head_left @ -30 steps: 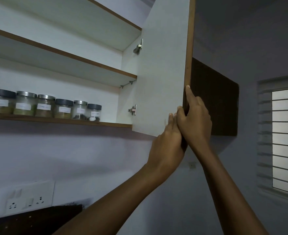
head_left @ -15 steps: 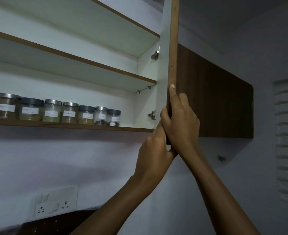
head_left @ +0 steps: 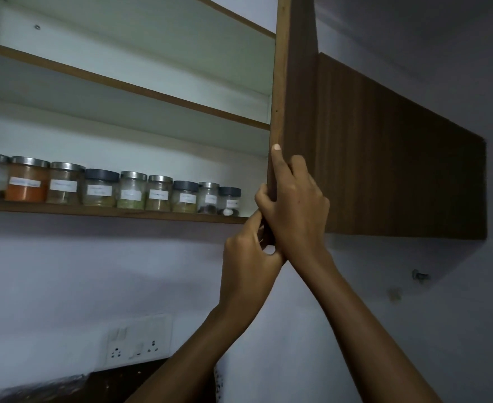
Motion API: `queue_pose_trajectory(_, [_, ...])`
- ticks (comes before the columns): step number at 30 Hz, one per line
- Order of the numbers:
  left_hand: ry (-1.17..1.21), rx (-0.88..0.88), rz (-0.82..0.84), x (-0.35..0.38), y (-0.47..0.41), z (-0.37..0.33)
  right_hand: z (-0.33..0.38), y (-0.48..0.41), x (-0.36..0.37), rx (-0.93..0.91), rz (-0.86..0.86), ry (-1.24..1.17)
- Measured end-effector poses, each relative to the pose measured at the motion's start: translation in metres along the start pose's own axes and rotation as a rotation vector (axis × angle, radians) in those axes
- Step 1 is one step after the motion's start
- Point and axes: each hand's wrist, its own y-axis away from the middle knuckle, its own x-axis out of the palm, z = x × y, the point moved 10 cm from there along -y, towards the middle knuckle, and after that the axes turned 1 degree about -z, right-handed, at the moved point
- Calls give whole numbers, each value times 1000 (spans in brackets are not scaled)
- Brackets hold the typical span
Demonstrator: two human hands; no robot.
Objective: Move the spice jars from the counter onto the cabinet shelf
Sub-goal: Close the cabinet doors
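Both your hands, left (head_left: 246, 257) and right (head_left: 294, 210), have fingers closed on the door (head_left: 296, 106) edge. The jars (head_left: 129, 191) line the shelf (head_left: 108, 212); their white labels are unreadable.

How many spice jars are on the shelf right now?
9 spice jars stand in one row along the bottom shelf, running from the left frame edge toward the door. More may sit beyond the left edge.

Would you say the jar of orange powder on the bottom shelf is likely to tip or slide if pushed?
The orange powder jar looks squat and nearly full, so tipping seems unlikely. On the smooth shelf it would probably slide, nudging its close neighbours.
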Motion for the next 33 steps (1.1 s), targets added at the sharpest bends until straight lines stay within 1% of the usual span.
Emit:
queue_pose_trajectory(8, [37,24,-115,-42,-9,34,28,3,35,-33,-59,-53])
queue_pose_trajectory(11, [41,33,-151,-58,-15,49,37,3,51,-37,-64,-61])
queue_pose_trajectory(18, [76,-7,-202,-92,-29,99,60,6,99,-53,-46,-86])
queue_pose_trajectory(24, [-10,17,-227,-116,-41,129,69,11,145,-6,-6,-206])
queue_pose_trajectory(29, [-208,103,-209,-137,-53,146,75,14,178,34,20,-242])
queue_pose_trajectory(33, [-256,60,-202,-153,-57,168,80,20,201,43,26,-244])
